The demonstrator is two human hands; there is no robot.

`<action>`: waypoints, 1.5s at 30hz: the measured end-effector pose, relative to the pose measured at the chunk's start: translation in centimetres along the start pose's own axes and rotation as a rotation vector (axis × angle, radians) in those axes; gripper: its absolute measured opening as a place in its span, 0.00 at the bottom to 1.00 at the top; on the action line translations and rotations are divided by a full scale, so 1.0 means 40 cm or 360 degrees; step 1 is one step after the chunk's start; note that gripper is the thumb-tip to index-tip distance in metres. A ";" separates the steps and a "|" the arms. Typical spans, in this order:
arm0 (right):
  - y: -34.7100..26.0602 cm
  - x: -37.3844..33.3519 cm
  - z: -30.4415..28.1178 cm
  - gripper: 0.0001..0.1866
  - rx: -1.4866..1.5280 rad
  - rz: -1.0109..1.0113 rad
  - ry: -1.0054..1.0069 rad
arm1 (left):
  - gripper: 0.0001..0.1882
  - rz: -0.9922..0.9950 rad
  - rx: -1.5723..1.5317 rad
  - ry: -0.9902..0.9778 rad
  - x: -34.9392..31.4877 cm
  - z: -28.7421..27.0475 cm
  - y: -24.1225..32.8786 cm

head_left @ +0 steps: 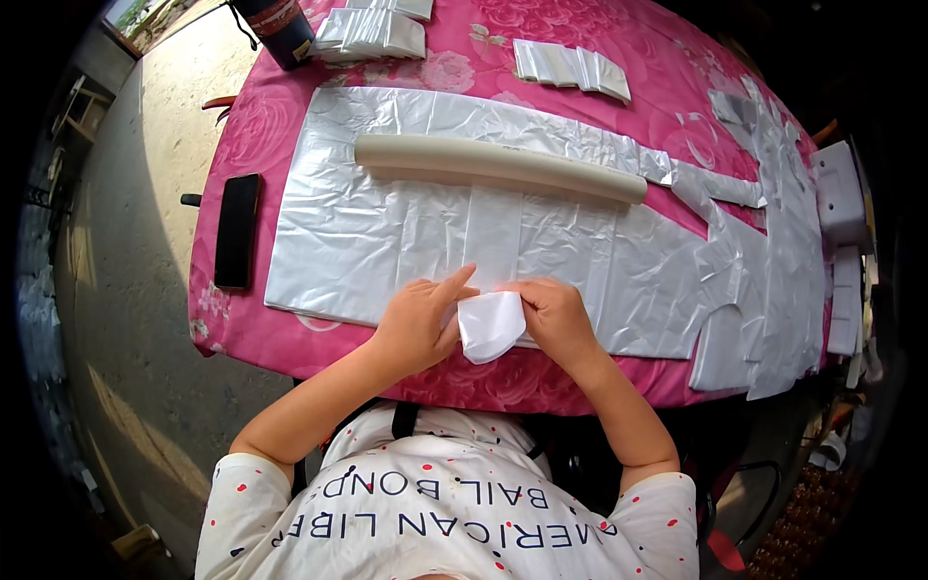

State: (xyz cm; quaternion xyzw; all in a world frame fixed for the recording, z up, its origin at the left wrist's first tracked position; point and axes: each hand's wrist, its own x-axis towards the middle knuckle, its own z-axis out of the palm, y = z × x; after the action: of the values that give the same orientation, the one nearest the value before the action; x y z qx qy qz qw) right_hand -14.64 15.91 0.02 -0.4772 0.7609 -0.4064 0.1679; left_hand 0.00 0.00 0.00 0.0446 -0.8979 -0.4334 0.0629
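Note:
A small folded white plastic bag (491, 327) is between my hands at the near edge of the table. My right hand (556, 314) pinches its upper right corner. My left hand (418, 319) grips its left side, with the index finger pointing out over the sheets. Beneath and beyond my hands, a flat pile of white plastic bags (338, 232) spreads across the table, its cut handle ends (735, 261) toward the right. A pale grey plastic pipe (503, 166) lies crosswise on the pile.
Folded white bags stand in a row (572, 70) at the far side, and another bundle (372, 36) is at the far left beside a dark cup (275, 29). A black phone (238, 232) rests on the pink floral tablecloth (256, 126). White boxes (841, 193) stand past the right edge.

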 end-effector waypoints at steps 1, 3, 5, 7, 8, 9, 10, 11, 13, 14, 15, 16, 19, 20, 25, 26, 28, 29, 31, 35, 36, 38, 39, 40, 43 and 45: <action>-0.013 0.016 -0.009 0.09 0.0068 0.0246 -0.0074 | 0.32 -0.0147 -0.0107 0.0079 0.008 0.002 0.006; -0.027 0.039 -0.018 0.09 0.0239 0.0639 -0.0130 | 0.33 -0.0199 -0.0220 0.0235 0.018 0.006 0.020; -0.036 0.056 -0.024 0.10 0.0447 0.0934 -0.0091 | 0.34 -0.0015 0.0147 0.0447 0.022 0.019 0.024; -0.042 0.068 -0.029 0.11 0.0453 0.0986 -0.0130 | 0.37 0.0186 0.0417 0.0285 0.016 0.028 0.023; -0.042 0.073 -0.033 0.11 0.0442 0.1012 -0.0159 | 0.37 0.0233 0.0535 0.0173 0.017 0.034 0.031; -0.043 0.076 -0.035 0.11 0.0429 0.1036 -0.0189 | 0.38 0.0280 0.0653 0.0065 0.019 0.042 0.039; -0.039 0.075 -0.032 0.10 0.0406 0.1035 -0.0193 | 0.38 0.0215 0.0666 -0.0019 0.019 0.055 0.041; -0.032 0.074 -0.027 0.10 0.0383 0.1034 -0.0198 | 0.38 0.0170 0.0681 -0.0027 0.017 0.069 0.038; -0.040 0.073 -0.024 0.11 0.0229 0.0998 -0.0173 | 0.38 0.0080 0.0712 -0.0041 0.015 0.088 0.033; -0.057 0.069 -0.021 0.12 0.0099 0.0962 -0.0143 | 0.38 0.0073 0.0727 -0.0037 0.013 0.089 0.031; -0.068 0.063 -0.020 0.13 -0.0031 0.0930 -0.0107 | 0.38 0.0071 0.0740 -0.0038 0.014 0.086 0.033; -0.061 0.051 -0.011 0.16 -0.0257 0.0593 0.0114 | 0.37 0.0070 0.0754 -0.0040 0.014 0.085 0.033; -0.014 0.029 0.010 0.24 -0.0759 -0.0294 0.0403 | 0.34 0.0097 0.0859 -0.0022 0.027 0.078 0.027; 0.007 0.033 -0.007 0.25 -0.0821 -0.0489 0.0261 | 0.34 0.0101 0.0843 0.0017 0.033 0.076 0.029; 0.037 0.072 -0.044 0.23 -0.0537 -0.0663 -0.0141 | 0.29 0.0153 0.0839 0.0123 0.068 0.055 0.027; 0.041 0.080 -0.051 0.23 -0.0514 -0.0642 -0.0163 | 0.27 0.0191 0.0873 0.0138 0.073 0.054 0.024; 0.044 0.093 -0.060 0.22 -0.0463 -0.0603 -0.0211 | 0.25 0.0261 0.0942 0.0171 0.078 0.054 0.011; 0.042 0.096 -0.061 0.21 -0.0433 -0.0611 -0.0180 | 0.24 0.0308 0.0976 0.0159 0.083 0.049 0.005; 0.041 0.101 -0.058 0.19 -0.0369 -0.0628 -0.0124 | 0.22 0.0396 0.1043 0.0134 0.084 0.036 -0.009; 0.043 0.074 -0.043 0.12 -0.0415 -0.0770 -0.0053 | 0.23 0.0592 0.0751 0.0074 0.048 0.018 0.013; 0.034 0.057 -0.032 0.11 -0.0422 -0.0829 -0.0029 | 0.24 0.0636 0.0706 0.0064 0.022 0.017 0.024; 0.024 0.020 -0.017 0.10 -0.0470 -0.0905 -0.0069 | 0.25 0.0695 0.0688 0.0032 -0.015 0.021 0.025; 0.017 0.008 -0.012 0.10 -0.0468 -0.0914 -0.0063 | 0.24 0.0625 0.0722 0.0012 -0.026 0.025 0.019; 0.010 -0.002 -0.008 0.10 -0.0465 -0.0922 -0.0057 | 0.24 0.0555 0.0756 -0.0009 -0.036 0.029 0.012; 0.012 -0.014 -0.003 0.12 -0.0432 -0.0881 -0.0041 | 0.24 0.0498 0.0756 0.0022 -0.048 0.036 -0.003; 0.015 -0.015 -0.005 0.12 -0.0399 -0.0808 -0.0024 | 0.24 0.0481 0.0703 0.0067 -0.044 0.036 -0.004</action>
State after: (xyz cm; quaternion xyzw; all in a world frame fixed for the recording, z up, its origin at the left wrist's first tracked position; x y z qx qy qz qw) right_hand -14.85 16.66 -0.41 -0.6726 0.6600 -0.3346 0.0059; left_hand 1.53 1.25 -1.14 -0.0684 -0.9657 -0.2115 0.1343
